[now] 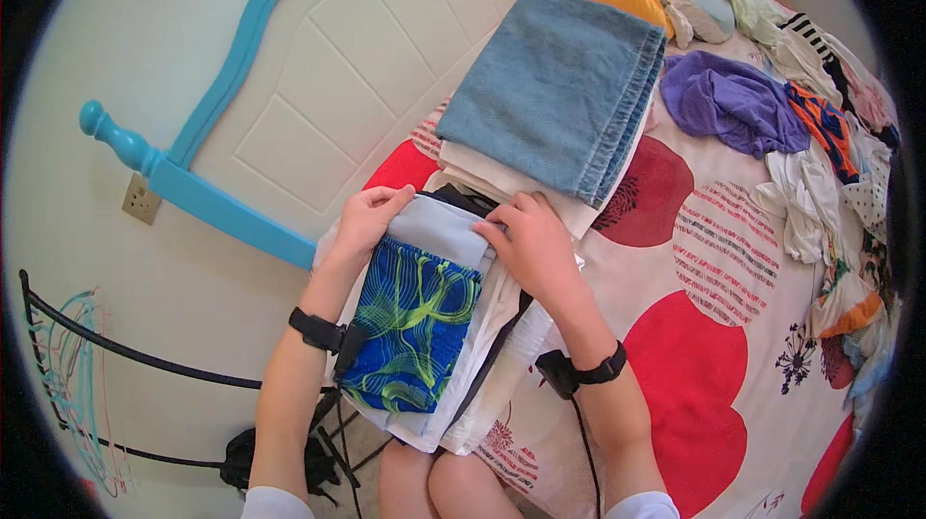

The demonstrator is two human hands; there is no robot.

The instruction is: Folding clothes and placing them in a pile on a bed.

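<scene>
Pale-blue cloth [440,227] runs near to far, left hand [366,222] and right hand [531,241] pinching its far end.

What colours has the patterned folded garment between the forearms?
The patterned folded garment is blue with wavy green lines, seen best in the head view.

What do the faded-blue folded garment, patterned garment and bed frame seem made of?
Faded-blue folded garment: probably denim, matte, from its mottled tone and thick seams. Patterned garment: smooth fabric, perhaps synthetic, given its vivid print. Bed frame: glossy paint, possibly over wood given the turned knob; no grain shows.
</scene>
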